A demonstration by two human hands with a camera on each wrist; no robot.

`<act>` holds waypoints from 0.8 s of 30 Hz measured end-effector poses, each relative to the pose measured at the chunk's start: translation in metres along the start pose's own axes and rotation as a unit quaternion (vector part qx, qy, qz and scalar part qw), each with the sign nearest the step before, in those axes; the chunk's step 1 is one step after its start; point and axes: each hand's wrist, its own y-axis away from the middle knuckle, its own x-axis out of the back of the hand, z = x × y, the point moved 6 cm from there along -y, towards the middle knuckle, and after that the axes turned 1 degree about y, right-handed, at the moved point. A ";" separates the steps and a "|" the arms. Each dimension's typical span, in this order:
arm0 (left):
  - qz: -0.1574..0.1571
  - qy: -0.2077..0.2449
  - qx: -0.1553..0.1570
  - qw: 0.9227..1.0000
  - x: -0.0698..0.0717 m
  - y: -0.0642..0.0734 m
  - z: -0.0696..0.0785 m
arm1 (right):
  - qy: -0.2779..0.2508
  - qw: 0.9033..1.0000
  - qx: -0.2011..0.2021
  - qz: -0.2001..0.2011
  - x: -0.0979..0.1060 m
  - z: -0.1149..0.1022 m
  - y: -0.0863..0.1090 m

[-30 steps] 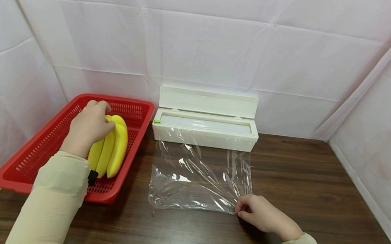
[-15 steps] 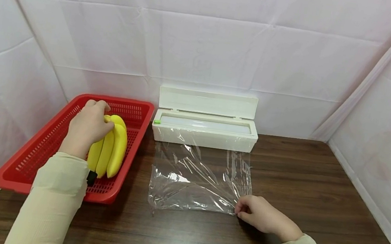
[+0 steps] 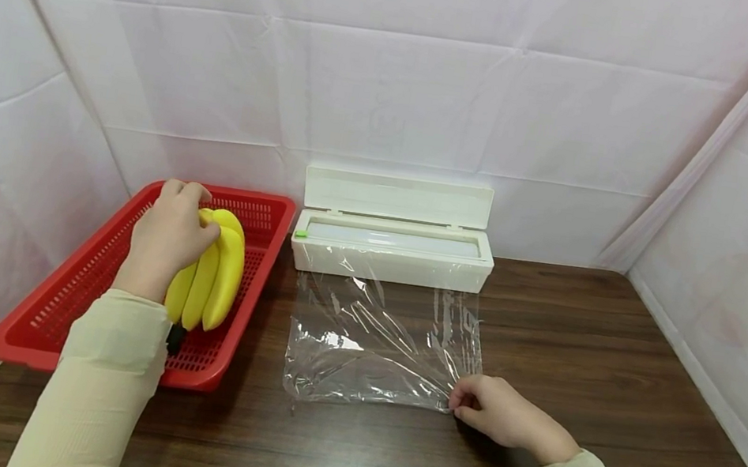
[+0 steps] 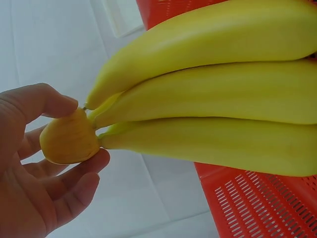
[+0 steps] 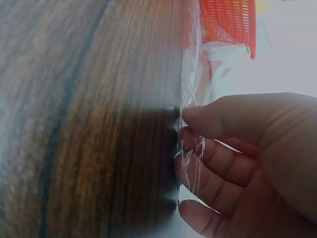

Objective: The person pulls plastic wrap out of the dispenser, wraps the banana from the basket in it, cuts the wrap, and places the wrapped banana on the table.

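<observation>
My left hand (image 3: 172,241) grips a bunch of yellow bananas (image 3: 215,279) by its stem end, over the red basket (image 3: 233,341). In the left wrist view the thumb and fingers close around the thick brownish stem (image 4: 70,139), and several bananas fan out to the right. On the table, my right hand (image 3: 510,414) pinches the near right corner of a clear sheet of plastic wrap (image 3: 365,344). The sheet runs back, wrinkled and shiny, to a white wrap dispenser (image 3: 391,265) whose lid stands raised. Film shows between the right fingers (image 5: 198,173) in the right wrist view.
The dispenser's upright lid (image 3: 397,197) is near the white cloth backdrop (image 3: 394,93). A small green piece (image 3: 301,234) sits at the dispenser's left end. Dark wooden tabletop (image 3: 568,333) extends on the right side, with cloth walls left and right.
The left hand has raised the bananas slightly in the basket, shifting them a little up and back. The right hand and the plastic wrap have stayed in place.
</observation>
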 end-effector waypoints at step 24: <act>0.072 0.019 -0.046 0.996 0.007 -0.004 0.015 | 0.004 1.000 0.008 0.009 0.000 0.008 -0.001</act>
